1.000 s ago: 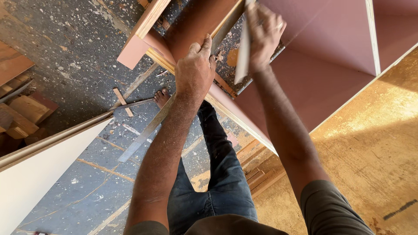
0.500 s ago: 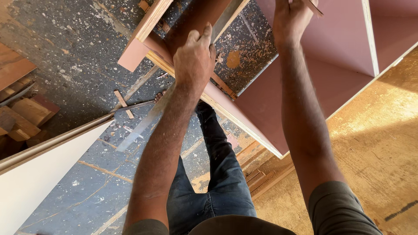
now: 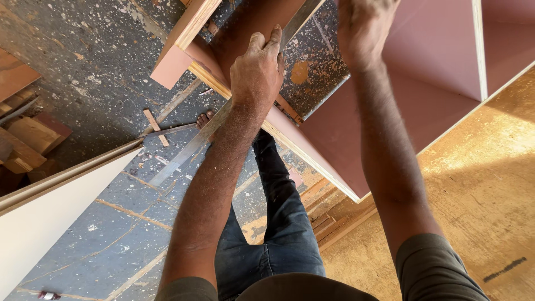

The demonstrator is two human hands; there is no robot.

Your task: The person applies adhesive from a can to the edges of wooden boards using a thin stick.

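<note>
My left hand (image 3: 259, 69) presses down on a long grey metal straightedge (image 3: 184, 153), fingers wrapped over it. The straightedge runs diagonally from the floor up across a pink laminated board (image 3: 251, 22) with a plywood edge. My right hand (image 3: 362, 28) is raised at the top of the view over a large pink panel (image 3: 440, 95). Its fingers are cut off by the frame, so what it holds is hidden. My leg in blue jeans (image 3: 278, 223) and a bare foot (image 3: 205, 118) show below the board.
The floor (image 3: 100, 67) is grey and paint-speckled. A white board (image 3: 44, 228) leans at lower left, with wood offcuts (image 3: 25, 139) beside it. A small wood strip (image 3: 155, 127) lies on the floor. A raw plywood sheet (image 3: 490, 184) lies at right, with stacked timber (image 3: 334, 223) under its edge.
My right hand, which held a flat tool against the board's edge, has risen to the top of the view over the pink panel. My left hand stays on the straightedge.
</note>
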